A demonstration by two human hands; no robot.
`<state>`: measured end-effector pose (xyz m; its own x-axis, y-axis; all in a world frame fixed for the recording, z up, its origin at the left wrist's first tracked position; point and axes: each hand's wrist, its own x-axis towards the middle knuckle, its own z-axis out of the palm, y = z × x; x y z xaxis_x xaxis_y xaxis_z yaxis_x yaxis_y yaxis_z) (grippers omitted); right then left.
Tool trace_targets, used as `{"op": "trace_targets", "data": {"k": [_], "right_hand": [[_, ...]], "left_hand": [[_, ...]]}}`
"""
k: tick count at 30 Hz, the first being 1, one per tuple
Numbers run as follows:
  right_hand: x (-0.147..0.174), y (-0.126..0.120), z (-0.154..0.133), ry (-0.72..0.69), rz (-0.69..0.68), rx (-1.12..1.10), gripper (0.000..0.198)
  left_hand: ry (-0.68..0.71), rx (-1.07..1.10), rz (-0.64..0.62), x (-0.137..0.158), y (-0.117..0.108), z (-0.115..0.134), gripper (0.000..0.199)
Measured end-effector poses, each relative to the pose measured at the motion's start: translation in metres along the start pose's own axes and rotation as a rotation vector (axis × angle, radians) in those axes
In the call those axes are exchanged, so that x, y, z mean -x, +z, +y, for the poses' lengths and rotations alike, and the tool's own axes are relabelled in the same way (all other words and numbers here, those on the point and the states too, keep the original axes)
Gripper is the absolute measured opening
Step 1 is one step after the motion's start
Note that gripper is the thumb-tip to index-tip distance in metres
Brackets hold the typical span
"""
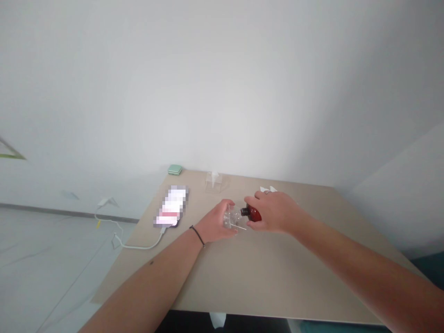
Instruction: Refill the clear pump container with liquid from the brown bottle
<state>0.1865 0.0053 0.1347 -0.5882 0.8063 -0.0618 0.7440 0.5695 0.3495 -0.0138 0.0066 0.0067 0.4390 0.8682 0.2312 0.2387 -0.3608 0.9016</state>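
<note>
Left hand (pixel 213 225): fingers closed around the clear container (pixel 231 218), right of the phone (pixel 172 205). Right hand (pixel 277 212): fingers wrapped around the red bottle (pixel 255 213), farther right of the phone, neck directed toward the container.

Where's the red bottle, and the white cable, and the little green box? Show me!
Red bottle (pixel 255 214): head view, on its shiny red body.
White cable (pixel 143 248): head view, on its curved stretch.
Green box (pixel 175 168): head view, on its top.

red btl (pixel 255 213), dark neck (pixel 245 212) twd clr container (pixel 229 217)
</note>
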Motion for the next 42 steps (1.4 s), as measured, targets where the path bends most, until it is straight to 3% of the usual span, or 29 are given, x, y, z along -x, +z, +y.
{"op": "trace_targets", "data": {"k": [35,42], "right_hand": [[-0.0019,-0.0013,0.0016,-0.031,-0.004,0.027,0.044],[-0.0026,-0.0030,0.0004,-0.030,-0.006,0.032,0.044]], "left_hand": [[-0.018,0.059,-0.004,-0.0001,0.0018,-0.0021,0.071],[-0.041,0.189,-0.007,0.0001,0.0026,-0.0035,0.073]]}}
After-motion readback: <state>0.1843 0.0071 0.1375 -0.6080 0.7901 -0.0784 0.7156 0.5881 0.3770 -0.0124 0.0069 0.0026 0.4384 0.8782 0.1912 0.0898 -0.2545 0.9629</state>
